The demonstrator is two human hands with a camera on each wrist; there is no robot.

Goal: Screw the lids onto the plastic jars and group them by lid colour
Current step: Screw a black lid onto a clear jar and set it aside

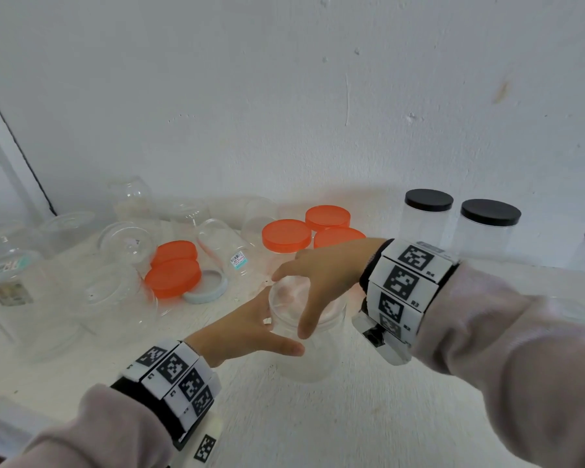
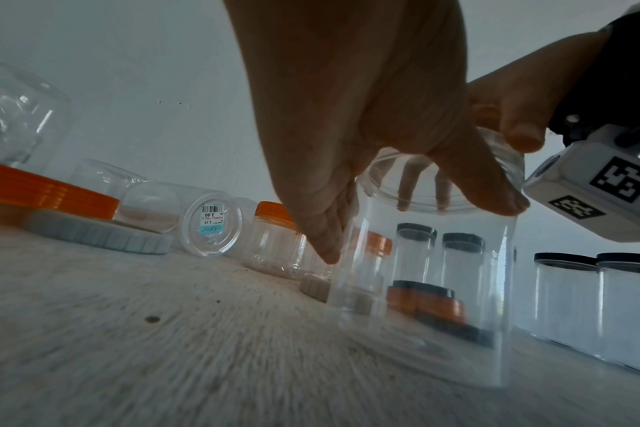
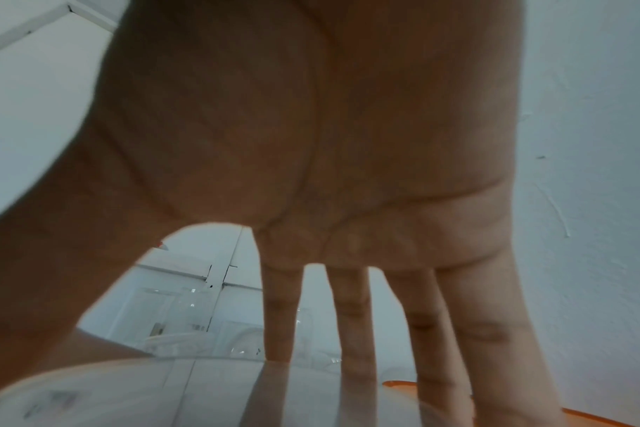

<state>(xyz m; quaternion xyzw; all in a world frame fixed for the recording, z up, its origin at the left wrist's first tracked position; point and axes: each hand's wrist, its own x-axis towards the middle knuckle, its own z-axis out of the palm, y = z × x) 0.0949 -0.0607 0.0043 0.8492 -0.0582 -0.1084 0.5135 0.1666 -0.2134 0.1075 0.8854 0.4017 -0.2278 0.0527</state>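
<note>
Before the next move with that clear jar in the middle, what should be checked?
1. The clear jar stands upright: ok.
2. The left hand holds its side: ok.
3. The right hand grips its top: ok.
4. A coloured lid sits on it: not ok, none visible.
5. The loose orange lids lie nearby: ok.
6. The black-lidded jars stand apart from the orange-lidded jars: ok.

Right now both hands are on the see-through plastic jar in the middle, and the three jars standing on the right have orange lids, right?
Almost. Both the left hand and the right hand are on the clear plastic jar in the middle, but the jars standing on the right have black round lids, not orange. The head view shows it; the orange-lidded jars stand behind the hands.
</note>
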